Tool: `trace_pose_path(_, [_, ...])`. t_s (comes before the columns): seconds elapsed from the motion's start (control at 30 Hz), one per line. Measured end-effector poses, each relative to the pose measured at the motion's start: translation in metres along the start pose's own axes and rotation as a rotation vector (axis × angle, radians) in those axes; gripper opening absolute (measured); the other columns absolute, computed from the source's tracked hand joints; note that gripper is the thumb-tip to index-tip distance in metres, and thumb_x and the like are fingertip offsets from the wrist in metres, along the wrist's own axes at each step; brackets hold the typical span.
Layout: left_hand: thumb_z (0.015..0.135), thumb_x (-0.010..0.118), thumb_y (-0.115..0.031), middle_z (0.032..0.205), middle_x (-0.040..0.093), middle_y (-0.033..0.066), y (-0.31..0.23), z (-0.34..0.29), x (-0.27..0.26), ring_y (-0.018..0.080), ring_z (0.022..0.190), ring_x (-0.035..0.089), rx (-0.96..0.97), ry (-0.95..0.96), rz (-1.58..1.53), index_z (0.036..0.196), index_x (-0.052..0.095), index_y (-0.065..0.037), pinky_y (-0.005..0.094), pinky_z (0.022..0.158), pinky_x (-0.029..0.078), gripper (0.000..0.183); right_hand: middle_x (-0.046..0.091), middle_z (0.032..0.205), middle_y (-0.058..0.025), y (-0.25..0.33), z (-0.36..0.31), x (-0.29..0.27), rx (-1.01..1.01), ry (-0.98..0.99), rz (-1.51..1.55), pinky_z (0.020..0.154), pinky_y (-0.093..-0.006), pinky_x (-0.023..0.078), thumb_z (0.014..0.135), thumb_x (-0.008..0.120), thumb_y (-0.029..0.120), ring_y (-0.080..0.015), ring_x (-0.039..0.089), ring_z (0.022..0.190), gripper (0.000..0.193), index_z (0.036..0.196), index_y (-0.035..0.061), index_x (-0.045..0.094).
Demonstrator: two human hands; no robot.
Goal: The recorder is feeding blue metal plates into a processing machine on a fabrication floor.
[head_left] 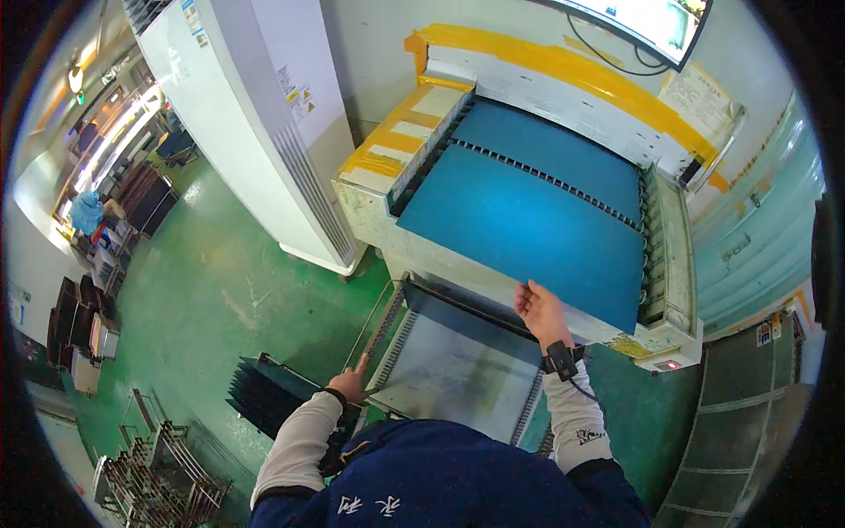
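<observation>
- Below the machine's near edge, the right hand (539, 310) reaches forward with fingers spread fairly wide, fingertips touching the near edge of the blue sheet (528, 233); it seems to steady or slide the sheet, not to clasp it.
- A black wrist strap (560, 359) with a thin cable sits on that forearm, over a pale grey sleeve.
- Down at the person's left, the left hand (352, 384) rests on the left rim of the grey tray (458, 374), fingers curled narrow; whether they close around the rim, I cannot tell.
- Lying flat on the machine bed (671, 264), the blue sheet looks thin, smooth and matte, a broad rectangle; a 2nd blue sheet (554, 145) lies beyond it, a black toothed strip between the 2.
- Roller rows along both sides of the bed probably keep the sheets running straight.
- Yellow tape (563, 66), glossy and wrinkled, wraps the machine's far and left edges, likely marking them.
- Sloping out under the bed, the grey tray is dull metal with ribbed side rails, set low where sheets coming off the bed would land.
- A stack of dark plates (268, 396) stands on the green floor (211, 290), just beside the left hand.
- A tall white cabinet (255, 114) stands to the left of the machine.
</observation>
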State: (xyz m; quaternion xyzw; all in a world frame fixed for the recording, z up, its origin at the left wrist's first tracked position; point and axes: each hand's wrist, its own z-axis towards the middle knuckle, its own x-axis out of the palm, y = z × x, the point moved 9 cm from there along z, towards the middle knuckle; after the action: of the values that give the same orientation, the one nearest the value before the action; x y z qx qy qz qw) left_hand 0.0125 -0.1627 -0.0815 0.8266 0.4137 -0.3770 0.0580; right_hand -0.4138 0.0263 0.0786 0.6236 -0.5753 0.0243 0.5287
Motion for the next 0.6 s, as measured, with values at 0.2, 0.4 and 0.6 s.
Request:
trace_pose_path(0.2, [0.075,0.076,-0.033,0.129,0.05,0.031,-0.003,-0.004,-0.003,0.0451,0.111,0.059,-0.011,0.016,-0.03,0.153,-0.013,-0.027,0.0501,0.093,0.05,0.118,0.064,0.089,-0.0094,0.0,0.003,-0.008,-0.009,-0.025,-0.006,0.073,-0.0325,0.05,0.094,0.062,0.023,-0.0197,0.06,0.081,0.024,0.101,0.0011,0.06])
trace_pose_path(0.4, [0.075,0.074,-0.032,0.131,0.049,0.0303,0.001,-0.006,-0.003,0.0443,0.11,0.06,-0.061,-0.014,-0.025,0.153,-0.011,-0.027,0.0504,0.092,0.05,0.115,0.066,0.092,-0.0063,-0.013,-0.011,0.004,-0.037,0.018,-0.329,0.075,-0.0327,0.051,0.093,0.064,0.033,-0.0189,0.063,0.081,0.034,0.106,0.0014,0.063])
trace_pose_path(0.6, [0.077,0.074,-0.035,0.13,0.049,0.0311,-0.007,-0.004,-0.005,0.0444,0.107,0.061,-0.027,-0.019,-0.02,0.153,-0.013,-0.028,0.0503,0.09,0.051,0.115,0.064,0.112,-0.0103,-0.055,-0.02,-0.047,-0.622,-0.007,-1.733,0.09,-0.0423,0.046,0.079,0.073,0.029,-0.0292,0.059,0.106,0.041,0.11,0.0033,0.065])
